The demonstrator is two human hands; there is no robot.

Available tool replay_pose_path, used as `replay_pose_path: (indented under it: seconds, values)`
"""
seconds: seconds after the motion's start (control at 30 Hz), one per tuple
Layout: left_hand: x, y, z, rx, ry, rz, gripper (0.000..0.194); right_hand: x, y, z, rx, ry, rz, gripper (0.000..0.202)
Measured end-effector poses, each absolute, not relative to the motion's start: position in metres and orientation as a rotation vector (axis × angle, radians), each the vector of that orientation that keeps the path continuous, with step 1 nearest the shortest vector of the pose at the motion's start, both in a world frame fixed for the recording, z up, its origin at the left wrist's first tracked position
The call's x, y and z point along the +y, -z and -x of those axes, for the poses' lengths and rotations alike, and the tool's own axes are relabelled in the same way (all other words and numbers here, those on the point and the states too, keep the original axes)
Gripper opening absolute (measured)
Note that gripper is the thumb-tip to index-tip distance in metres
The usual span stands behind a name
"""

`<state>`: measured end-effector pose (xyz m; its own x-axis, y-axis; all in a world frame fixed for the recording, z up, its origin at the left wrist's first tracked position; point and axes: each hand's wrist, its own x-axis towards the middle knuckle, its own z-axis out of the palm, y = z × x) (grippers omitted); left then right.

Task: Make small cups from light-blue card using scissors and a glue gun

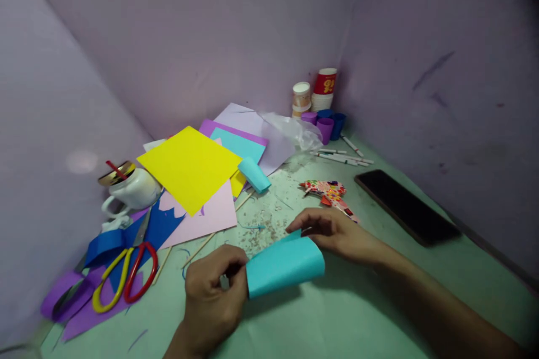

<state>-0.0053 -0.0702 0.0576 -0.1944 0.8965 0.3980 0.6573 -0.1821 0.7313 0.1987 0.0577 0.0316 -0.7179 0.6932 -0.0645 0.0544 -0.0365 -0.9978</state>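
A light blue paper, rolled into a tube, is held above the table near its front. My left hand is closed on the tube's left end, thumb and fingers pressed together. My right hand is at the far right side of the tube, fingers curled and apart, with the fingertips close behind the paper's raised corner; whether they touch it is unclear. A smaller light blue roll lies beyond, beside the yellow sheet. The scissors with yellow and red handles lie at the left.
A phone lies at the right. Behind my right hand is a patterned glue gun. Markers, small purple and blue cups, and paper cups stand or lie near the corner. A white mug is at the left.
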Motion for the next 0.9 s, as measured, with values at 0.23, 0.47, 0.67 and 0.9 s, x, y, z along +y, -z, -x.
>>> replay_pose_path:
  seconds: [0.23,0.47,0.67,0.9]
  values:
    - [-0.073,-0.061,0.007,1.779,-1.121,-2.312,0.017,0.047,-0.045,-0.206,-2.045,-1.079,0.854,0.018]
    - [-0.068,-0.042,0.005,1.763,-1.043,-2.283,0.019,0.007,-0.049,-0.172,-2.447,-0.696,0.284,0.033]
    - [-0.058,-0.033,0.003,1.778,-1.054,-1.590,0.010,0.008,-0.020,-0.167,-2.368,-0.738,0.430,0.037]
    - [-0.048,-0.046,-0.001,1.479,-1.130,-0.543,0.024,0.008,-0.021,-0.168,-2.385,-0.719,0.441,0.032]
